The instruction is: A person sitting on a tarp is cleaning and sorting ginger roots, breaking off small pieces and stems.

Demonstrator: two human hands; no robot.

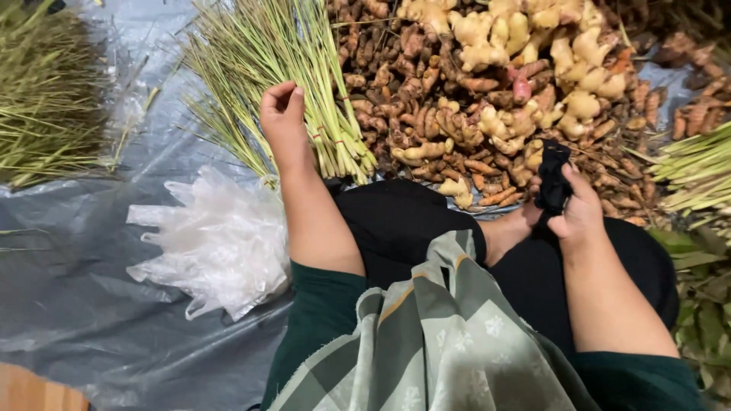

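My left hand (283,122) reaches forward with fingers curled, resting against a bundle of lemongrass stalks (293,84) tied with red bands. My right hand (576,213) is closed around a crumpled black cloth or bag (552,179) near my knee. Ahead of both hands lies a heap of small brown-orange roots (426,114), with pale ginger pieces (525,46) piled on top and to the right. My lap is covered by black fabric (396,221) and a green checked scarf (442,335).
A bunch of thin clear plastic bags (217,243) lies left of my left arm on a grey plastic sheet (84,289). More lemongrass lies at far left (46,91) and at the right edge (697,171). Green leaves (704,304) lie lower right.
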